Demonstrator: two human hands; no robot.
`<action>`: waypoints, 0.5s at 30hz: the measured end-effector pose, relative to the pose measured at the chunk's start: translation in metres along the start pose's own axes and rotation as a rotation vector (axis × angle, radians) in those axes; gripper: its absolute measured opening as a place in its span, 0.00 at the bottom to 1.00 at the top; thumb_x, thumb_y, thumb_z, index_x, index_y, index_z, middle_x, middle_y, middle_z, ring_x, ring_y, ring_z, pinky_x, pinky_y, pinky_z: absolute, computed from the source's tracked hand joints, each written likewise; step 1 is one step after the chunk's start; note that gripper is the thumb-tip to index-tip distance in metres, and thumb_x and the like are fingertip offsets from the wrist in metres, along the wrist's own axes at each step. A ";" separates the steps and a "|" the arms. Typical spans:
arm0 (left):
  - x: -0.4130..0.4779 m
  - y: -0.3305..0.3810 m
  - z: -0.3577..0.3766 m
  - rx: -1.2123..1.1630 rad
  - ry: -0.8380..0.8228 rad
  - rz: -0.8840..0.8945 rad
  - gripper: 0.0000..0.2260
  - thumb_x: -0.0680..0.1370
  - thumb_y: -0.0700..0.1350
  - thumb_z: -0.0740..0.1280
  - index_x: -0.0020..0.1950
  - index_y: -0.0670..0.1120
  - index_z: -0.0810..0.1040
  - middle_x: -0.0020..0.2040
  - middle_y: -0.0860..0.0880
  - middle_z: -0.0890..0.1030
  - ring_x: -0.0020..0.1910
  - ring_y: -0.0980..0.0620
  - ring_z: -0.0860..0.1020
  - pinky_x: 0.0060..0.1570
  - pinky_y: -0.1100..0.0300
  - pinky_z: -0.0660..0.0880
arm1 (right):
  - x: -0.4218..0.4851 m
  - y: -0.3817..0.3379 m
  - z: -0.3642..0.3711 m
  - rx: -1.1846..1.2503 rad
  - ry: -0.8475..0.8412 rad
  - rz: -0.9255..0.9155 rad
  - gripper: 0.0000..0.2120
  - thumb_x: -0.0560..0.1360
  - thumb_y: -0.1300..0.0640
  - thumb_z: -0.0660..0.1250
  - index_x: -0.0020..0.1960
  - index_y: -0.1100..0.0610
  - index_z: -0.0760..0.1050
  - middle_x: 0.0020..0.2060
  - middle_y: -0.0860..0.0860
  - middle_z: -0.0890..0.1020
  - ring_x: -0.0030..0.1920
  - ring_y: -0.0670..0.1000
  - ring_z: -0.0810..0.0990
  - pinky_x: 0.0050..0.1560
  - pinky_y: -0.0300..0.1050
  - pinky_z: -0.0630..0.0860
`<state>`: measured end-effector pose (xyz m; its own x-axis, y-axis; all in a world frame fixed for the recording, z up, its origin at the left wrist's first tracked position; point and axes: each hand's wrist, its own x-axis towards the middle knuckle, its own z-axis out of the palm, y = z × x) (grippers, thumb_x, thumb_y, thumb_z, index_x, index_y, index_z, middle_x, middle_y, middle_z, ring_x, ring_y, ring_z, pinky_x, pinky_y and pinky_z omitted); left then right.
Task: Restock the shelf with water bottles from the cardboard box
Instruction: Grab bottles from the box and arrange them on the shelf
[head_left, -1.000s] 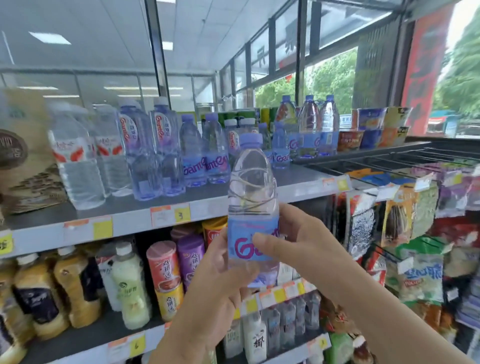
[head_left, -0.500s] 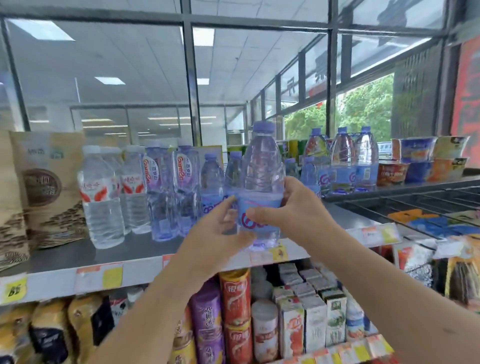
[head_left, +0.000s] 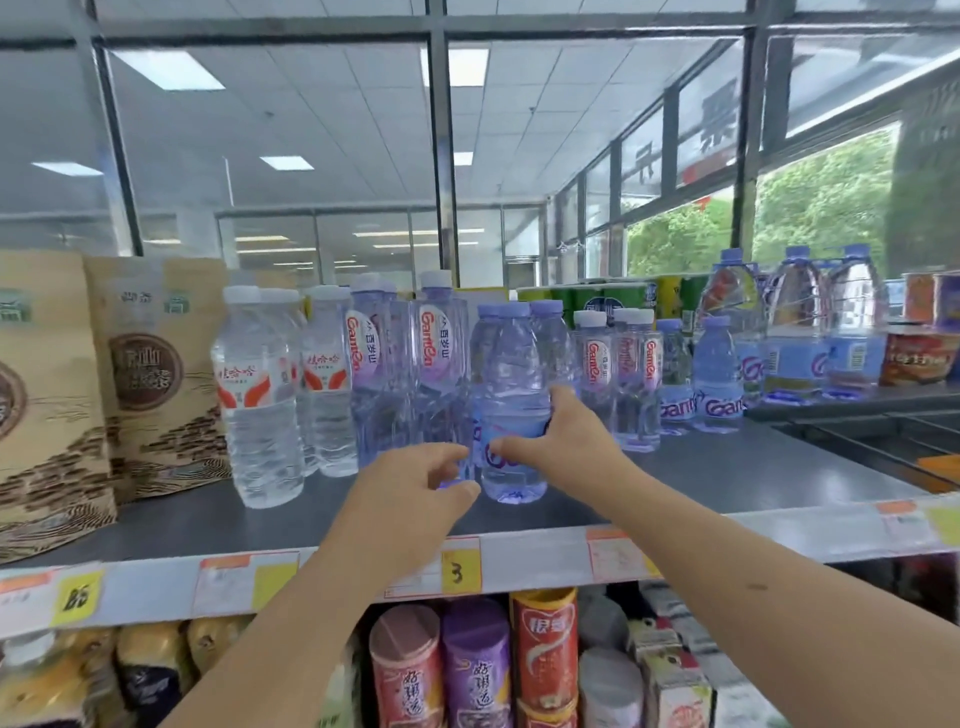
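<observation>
Clear plastic water bottle (head_left: 511, 374), ribbed in the body, with a lilac screw cap and a pale blue label band low down. It stands upright on the grey metal top shelf (head_left: 727, 467), in front of a row of like bottles.

Right hand (head_left: 566, 436): grips the water bottle at label height. The thumb (head_left: 511, 447) lies across the front of the label; the other fingers curl round the bottle's right side.

Left hand (head_left: 410, 483): fingers loosely curled and holding nothing, just beside the bottle's lower left. Contact with the bottle cannot be determined.

Readable markings:
- Below the right thumb, part of a large magenta "G" shows on the blue label.
- Beyond the left fingertips, two taller lilac-tinted bottles (head_left: 434, 353) carry vertical oval labels reading "Ganten".
- Right of the right-hand fingers, small blue-label bottles (head_left: 717, 384) read "Ganten" in magenta.
- Left of the left-hand fingers, clear white-capped bottles (head_left: 254, 384) carry red-and-white labels with red Chinese characters.
- Beneath both hands, on the shelf edge, a yellow price tag (head_left: 460, 571) shows the handwritten figure "3".
</observation>
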<state>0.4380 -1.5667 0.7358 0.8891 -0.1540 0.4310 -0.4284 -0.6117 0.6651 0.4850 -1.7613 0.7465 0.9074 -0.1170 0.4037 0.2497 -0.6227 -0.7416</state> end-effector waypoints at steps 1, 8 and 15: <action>0.003 -0.001 0.002 -0.002 0.001 0.007 0.19 0.76 0.50 0.71 0.68 0.55 0.77 0.60 0.57 0.81 0.58 0.60 0.78 0.62 0.60 0.72 | 0.002 0.000 0.002 0.003 -0.009 -0.008 0.33 0.66 0.45 0.78 0.64 0.56 0.68 0.50 0.55 0.82 0.48 0.53 0.82 0.50 0.54 0.80; 0.012 -0.011 0.018 -0.036 0.002 0.048 0.19 0.76 0.48 0.70 0.68 0.53 0.78 0.60 0.57 0.81 0.58 0.62 0.78 0.56 0.66 0.70 | 0.003 0.005 0.012 -0.017 -0.046 -0.006 0.48 0.66 0.49 0.79 0.77 0.51 0.55 0.61 0.50 0.79 0.58 0.53 0.80 0.60 0.53 0.78; 0.011 -0.017 0.019 -0.031 0.052 0.036 0.18 0.76 0.50 0.71 0.66 0.54 0.79 0.58 0.57 0.83 0.56 0.61 0.79 0.56 0.64 0.73 | 0.001 0.004 0.014 -0.041 -0.034 -0.038 0.47 0.64 0.47 0.80 0.75 0.49 0.57 0.63 0.49 0.78 0.61 0.53 0.79 0.63 0.54 0.76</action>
<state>0.4577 -1.5730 0.7178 0.8638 -0.1348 0.4855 -0.4656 -0.5818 0.6669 0.4920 -1.7531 0.7360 0.9087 -0.0671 0.4120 0.2702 -0.6577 -0.7031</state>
